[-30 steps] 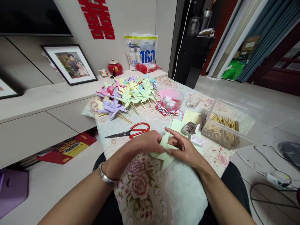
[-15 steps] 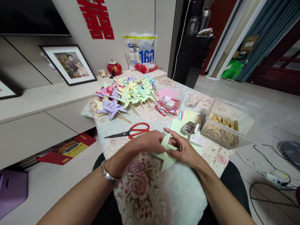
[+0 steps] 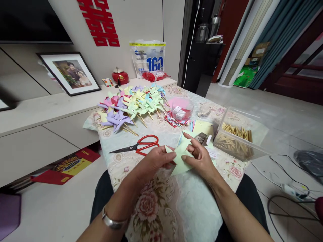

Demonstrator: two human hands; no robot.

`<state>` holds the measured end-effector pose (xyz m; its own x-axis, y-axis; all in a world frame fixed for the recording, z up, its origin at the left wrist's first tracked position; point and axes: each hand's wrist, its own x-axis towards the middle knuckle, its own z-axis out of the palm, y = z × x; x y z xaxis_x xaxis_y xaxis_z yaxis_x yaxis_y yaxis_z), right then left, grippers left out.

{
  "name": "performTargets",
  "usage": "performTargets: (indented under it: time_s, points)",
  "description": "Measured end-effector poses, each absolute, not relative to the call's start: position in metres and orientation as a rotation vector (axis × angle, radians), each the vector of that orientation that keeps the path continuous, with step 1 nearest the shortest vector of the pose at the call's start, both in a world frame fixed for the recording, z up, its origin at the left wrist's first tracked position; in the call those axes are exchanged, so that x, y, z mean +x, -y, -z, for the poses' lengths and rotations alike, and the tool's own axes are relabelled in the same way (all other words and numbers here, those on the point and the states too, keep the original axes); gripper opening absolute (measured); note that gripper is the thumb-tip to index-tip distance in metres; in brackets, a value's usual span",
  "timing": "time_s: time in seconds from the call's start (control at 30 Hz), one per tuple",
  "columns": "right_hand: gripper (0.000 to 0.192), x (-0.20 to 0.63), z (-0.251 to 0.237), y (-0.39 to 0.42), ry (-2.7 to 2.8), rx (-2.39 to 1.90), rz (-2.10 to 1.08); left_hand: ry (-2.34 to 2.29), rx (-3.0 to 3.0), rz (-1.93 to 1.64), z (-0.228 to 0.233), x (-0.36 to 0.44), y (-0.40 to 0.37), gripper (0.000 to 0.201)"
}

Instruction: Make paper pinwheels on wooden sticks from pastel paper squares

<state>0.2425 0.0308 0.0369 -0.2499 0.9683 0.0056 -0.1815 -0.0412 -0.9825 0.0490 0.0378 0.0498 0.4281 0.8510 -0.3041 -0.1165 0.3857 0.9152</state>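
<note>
We see a low desk (image 3: 161, 132) under a floral cloth (image 3: 151, 205). On it lie red-handled scissors (image 3: 141, 147), a heap of pastel paper pinwheels (image 3: 133, 104) at the far end, a clear bowl (image 3: 182, 109) with small white boxes, a small glass (image 3: 204, 111), sheets of coloured paper (image 3: 204, 127), and a clear plastic tub of wooden sticks (image 3: 236, 136) near the right edge.

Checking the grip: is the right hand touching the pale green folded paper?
Touching. Head view shows right hand fingers pinching the pale green folded paper.
</note>
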Motion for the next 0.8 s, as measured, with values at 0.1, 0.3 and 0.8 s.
performTargets:
  time_s: [0.1, 0.3, 0.8]
  points:
    - [0.09, 0.243, -0.036, -0.03, 1.225, -0.937, -1.459, -0.913, 0.857, -0.864, -0.044, 0.065, -0.025, 0.038]
    - [0.086, 0.241, -0.035, -0.03, 1.279, -0.929, -1.405, -0.968, 0.735, -1.015, -0.039, 0.085, -0.016, 0.039]
    - [0.065, 0.248, -0.028, -0.035, 1.256, -0.867, -1.474, -1.005, 0.721, -0.996, -0.05, 0.057, -0.026, 0.028]
